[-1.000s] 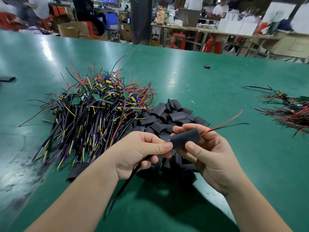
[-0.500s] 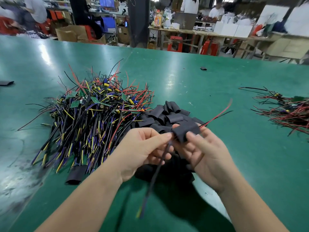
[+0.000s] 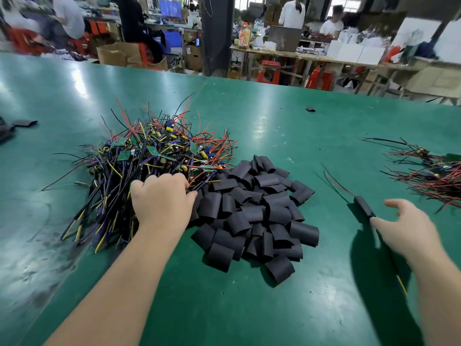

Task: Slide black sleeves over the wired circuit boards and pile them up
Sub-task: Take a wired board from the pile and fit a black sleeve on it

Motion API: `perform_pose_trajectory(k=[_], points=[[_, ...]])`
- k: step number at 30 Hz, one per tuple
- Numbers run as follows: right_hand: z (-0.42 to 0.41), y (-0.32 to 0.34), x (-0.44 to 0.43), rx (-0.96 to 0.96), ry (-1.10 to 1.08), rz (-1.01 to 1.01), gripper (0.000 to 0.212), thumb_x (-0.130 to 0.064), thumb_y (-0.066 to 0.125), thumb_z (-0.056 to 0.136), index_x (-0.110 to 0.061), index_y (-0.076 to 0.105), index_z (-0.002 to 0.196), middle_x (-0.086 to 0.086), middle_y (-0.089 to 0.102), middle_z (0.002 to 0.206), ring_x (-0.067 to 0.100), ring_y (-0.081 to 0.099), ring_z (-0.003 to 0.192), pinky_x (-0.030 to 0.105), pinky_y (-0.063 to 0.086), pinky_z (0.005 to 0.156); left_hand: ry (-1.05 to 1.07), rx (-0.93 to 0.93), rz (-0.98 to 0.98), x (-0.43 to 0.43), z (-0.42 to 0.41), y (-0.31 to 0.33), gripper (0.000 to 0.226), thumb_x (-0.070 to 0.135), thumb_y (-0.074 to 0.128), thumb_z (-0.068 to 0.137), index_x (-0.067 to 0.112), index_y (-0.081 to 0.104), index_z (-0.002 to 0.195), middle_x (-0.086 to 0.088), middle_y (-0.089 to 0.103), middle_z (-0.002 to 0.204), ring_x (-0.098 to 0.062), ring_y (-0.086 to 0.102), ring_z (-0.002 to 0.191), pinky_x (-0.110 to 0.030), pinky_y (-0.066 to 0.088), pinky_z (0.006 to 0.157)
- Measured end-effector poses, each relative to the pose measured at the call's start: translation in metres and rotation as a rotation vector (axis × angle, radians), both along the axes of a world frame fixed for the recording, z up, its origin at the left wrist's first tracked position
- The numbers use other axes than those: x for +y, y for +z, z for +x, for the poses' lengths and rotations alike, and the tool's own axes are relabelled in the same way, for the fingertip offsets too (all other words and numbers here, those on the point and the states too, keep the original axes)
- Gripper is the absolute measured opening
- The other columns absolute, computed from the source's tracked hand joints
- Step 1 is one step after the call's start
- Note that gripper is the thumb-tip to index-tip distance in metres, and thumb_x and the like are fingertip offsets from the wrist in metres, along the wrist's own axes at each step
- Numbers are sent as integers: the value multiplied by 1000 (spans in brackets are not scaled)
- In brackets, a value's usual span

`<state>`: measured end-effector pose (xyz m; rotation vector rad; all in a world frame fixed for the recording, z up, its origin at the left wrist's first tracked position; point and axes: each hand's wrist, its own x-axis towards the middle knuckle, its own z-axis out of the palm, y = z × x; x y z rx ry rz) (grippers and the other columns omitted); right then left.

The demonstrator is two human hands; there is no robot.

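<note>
The right hand (image 3: 409, 221) has its grip released, fingers spread, with the sleeved board (image 3: 363, 208) at its index tip, short of the finished pile (image 3: 434, 176) by the table's (image 3: 274, 121) right edge. The left hand (image 3: 162, 198) curls into the unsleeved wired boards (image 3: 149, 156); I cannot tell whether it holds one. It should lift one board by its body, not by tangled wires.

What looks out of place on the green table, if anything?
Two black sleeves lie apart from the sleeve pile: one stray sleeve far back on the table, another sleeve near its left edge. Nothing looks spilled or damaged.
</note>
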<state>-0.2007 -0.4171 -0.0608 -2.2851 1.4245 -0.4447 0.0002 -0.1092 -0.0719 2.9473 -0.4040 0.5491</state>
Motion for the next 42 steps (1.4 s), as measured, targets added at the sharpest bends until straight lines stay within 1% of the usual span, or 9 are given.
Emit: perform_pose_trajectory(k=[6,10,17,20,23,31,34,37,42], points=[[13,9,33,-168,170,-136,25,-13,60,83,-20,66,106,10,54,104,25,51,84,30,35,72,48,-5,41,-10,6,-2,35,48,51,93,17,58,78,1,63,73,-25,58,80,-36,26,74],[21,14,65,-345,254,-22,18,-9,60,83,-23,69,88,-6,67,79,15,61,72,27,41,71,-61,-65,-252,-6,-1,7,23,32,45,99,10,46,91,-6,67,72,-27,63,70,-37,29,73],[39,27,134,-533,795,1104,35,8,65,82,-11,66,112,10,73,102,15,61,59,20,49,56,-542,-130,-673,-8,-44,38,15,26,40,97,14,41,89,8,62,61,-27,58,52,-32,42,52],[46,27,147,-773,786,1392,71,12,69,68,-14,49,132,9,68,119,17,65,66,20,49,55,-654,-20,-759,-12,-53,35,11,30,37,94,21,35,89,8,62,62,-26,58,55,-42,48,57],[53,30,146,-996,693,1589,73,-9,86,57,-10,55,123,12,68,118,16,69,72,20,53,60,-738,35,-756,-11,-53,31,12,30,38,94,20,36,89,8,62,63,-23,56,53,-43,49,57],[62,32,142,-1031,595,1390,30,-16,61,73,-10,62,102,4,67,75,14,63,58,22,51,54,-971,206,-683,-15,-60,24,26,37,44,95,13,53,88,8,50,65,-3,43,56,-27,36,53],[54,36,134,-1039,667,1489,41,-8,58,70,-4,63,111,6,62,75,17,60,57,26,52,55,-897,73,-741,-17,-58,26,21,27,47,97,8,57,95,1,60,91,-13,55,86,-26,44,78],[49,37,134,-1001,792,1560,63,-9,70,64,-2,57,125,11,67,92,15,54,52,28,50,51,-903,344,-758,-20,-62,28,31,34,52,94,15,52,119,6,63,109,-4,57,104,-22,43,94],[45,44,131,-802,815,1463,68,7,67,69,-15,50,131,24,66,105,13,48,45,25,44,47,-890,348,-704,-22,-65,26,24,4,53,94,20,65,107,7,68,78,-2,58,64,-24,46,63]])
